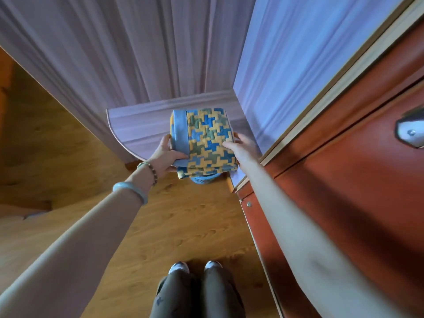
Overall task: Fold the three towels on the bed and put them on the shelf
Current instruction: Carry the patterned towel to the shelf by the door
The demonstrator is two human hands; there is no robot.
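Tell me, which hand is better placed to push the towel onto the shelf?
Probably the left hand: it grips the towel at its near corner, on the open side of the shelf. The right hand lies close against the panel.

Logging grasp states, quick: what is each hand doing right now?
Left hand: holding the folded towels, thumb on top at their left edge.
Right hand: holding the same towels at their right edge.
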